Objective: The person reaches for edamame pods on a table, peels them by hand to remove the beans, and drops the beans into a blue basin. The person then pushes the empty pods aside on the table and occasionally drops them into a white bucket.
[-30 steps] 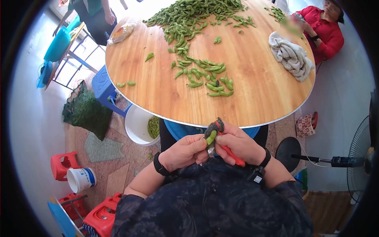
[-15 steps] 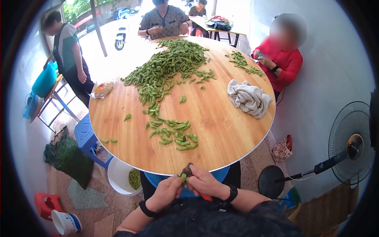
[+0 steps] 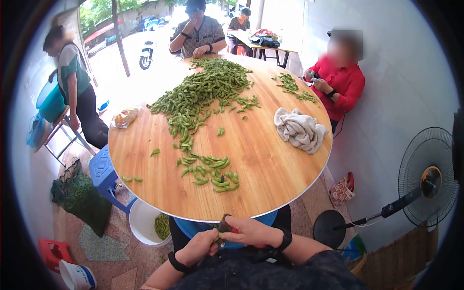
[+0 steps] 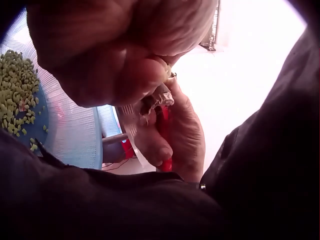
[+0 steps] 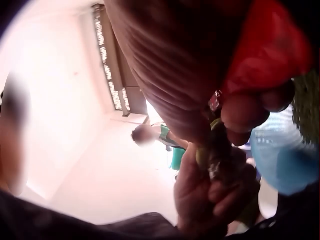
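At the near edge of the table my two hands meet. The left hand [image 3: 199, 245] pinches a green soybean pod [image 5: 201, 157] between thumb and fingers. My right hand [image 3: 250, 232] grips a tool with a red handle [image 5: 270, 52] and a dark, worn part [image 3: 224, 224] up by the thumb; its kind is hard to make out. Pod and tool come together between the fingertips, mostly covered by the hands. Below, a blue mesh basket [image 4: 75, 125] holds shelled green beans [image 4: 17, 95]. A big heap of pods [image 3: 208, 87] covers the table's far half, with a trail running toward me.
The round wooden table [image 3: 261, 169] carries a crumpled cloth [image 3: 300, 130] and a plastic bag [image 3: 125, 117]. A white bucket [image 3: 140, 224] with pods and a blue stool [image 3: 104, 169] stand left, a fan [image 3: 429, 179] right. Several people are around, one in red [image 3: 345, 84].
The view has tilted up, bringing the far side and a person seated there into sight. That person's hand has risen to the face. My hands stay together at the pod and tool.
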Available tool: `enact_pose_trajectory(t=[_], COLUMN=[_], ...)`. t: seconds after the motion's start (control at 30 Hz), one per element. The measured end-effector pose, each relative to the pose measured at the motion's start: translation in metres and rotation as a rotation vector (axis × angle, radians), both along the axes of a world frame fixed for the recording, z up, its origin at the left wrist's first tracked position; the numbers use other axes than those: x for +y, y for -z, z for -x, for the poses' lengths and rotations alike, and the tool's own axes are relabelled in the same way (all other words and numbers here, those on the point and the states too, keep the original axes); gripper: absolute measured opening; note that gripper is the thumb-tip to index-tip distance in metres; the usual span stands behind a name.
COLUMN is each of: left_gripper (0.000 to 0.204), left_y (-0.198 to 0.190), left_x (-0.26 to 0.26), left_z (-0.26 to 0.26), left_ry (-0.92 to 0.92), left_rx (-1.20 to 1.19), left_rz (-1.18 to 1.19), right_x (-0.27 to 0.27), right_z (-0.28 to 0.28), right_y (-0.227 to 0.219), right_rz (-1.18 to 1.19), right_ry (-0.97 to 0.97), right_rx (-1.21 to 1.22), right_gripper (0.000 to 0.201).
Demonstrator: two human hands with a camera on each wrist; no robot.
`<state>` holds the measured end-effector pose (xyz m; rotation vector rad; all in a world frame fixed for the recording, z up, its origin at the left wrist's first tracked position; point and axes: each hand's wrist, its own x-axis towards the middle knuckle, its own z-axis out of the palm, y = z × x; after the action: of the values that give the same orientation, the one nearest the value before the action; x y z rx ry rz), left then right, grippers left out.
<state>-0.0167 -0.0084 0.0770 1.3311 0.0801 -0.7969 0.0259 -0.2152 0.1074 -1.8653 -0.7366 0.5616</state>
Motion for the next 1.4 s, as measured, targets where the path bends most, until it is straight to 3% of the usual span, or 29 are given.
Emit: enact_pose_trajectory(t=[0.03,0.07,0.1,0.17,0.23,0.3,0.47,0.53,0.6,0.7,0.77,0.8,0.87,1.23,1.3,1.4], left_gripper=[0.034,0.034,0.034,0.033,0.033,0.033,0.033,0.032,0.034,0.033,0.033,0.032,0.031,0.017,0.011,0.011], left_y=[0.002,0.003,0.003,0.000,0.003,0.006,-0.003,-0.006,-0.012,-0.013,-0.008,-0.005,0.005,0.030,0.026,0.027], left_x=[0.001,0.002,0.003,0.003,0.004,0.004,0.005,0.005,0.005,0.011,0.016,0.018,0.024,0.009,0.008,0.009], left_z=[0.001,0.002,0.004,0.004,0.002,0.000,-0.002,-0.003,-0.004,-0.006,-0.005,-0.004,-0.001,-0.008,-0.010,-0.010], left_ry=[0.045,0.046,0.100,0.192,0.199,0.214,0.236,0.238,0.151,0.172,0.166,0.160,0.107,0.084,0.055,0.052], left_rx=[-0.041,-0.043,-0.211,-0.467,-0.473,-0.483,-0.274,-0.261,-0.173,-0.166,-0.196,-0.222,-0.212,-0.326,-0.174,-0.193], left_rz=[-0.034,-0.032,-0.087,-0.182,-0.176,-0.166,-0.157,-0.129,-0.041,-0.076,-0.094,-0.112,-0.123,-0.067,-0.073,-0.096], right_x=[-0.001,-0.002,-0.002,-0.001,0.002,0.006,0.009,0.011,0.009,0.006,0.002,0.001,-0.002,-0.011,-0.012,-0.010], right_z=[-0.002,-0.003,-0.004,-0.003,-0.001,0.000,0.000,0.003,0.002,0.000,0.002,0.002,0.005,0.020,0.022,0.027], right_y=[-0.005,-0.013,-0.018,-0.011,-0.005,-0.002,-0.010,-0.009,-0.014,0.001,0.018,0.017,0.016,0.008,0.009,0.012], right_rz=[0.001,0.018,0.035,0.006,-0.024,0.118,0.178,0.085,0.137,0.170,0.164,0.165,0.294,0.335,0.321,0.333], right_ry=[0.001,-0.020,-0.041,-0.053,-0.061,-0.030,-0.034,-0.020,-0.043,-0.043,-0.094,-0.094,-0.136,-0.027,-0.031,0.048], right_rx=[-0.004,0.258,0.521,0.556,0.590,0.337,0.219,-0.230,-0.175,-0.247,-0.523,-0.523,-0.781,-0.769,-0.773,-0.728], right_gripper=[0.028,0.026,0.024,0.023,0.022,0.022,0.022,0.020,0.019,0.019,0.014,0.014,0.011,0.011,0.012,0.014])
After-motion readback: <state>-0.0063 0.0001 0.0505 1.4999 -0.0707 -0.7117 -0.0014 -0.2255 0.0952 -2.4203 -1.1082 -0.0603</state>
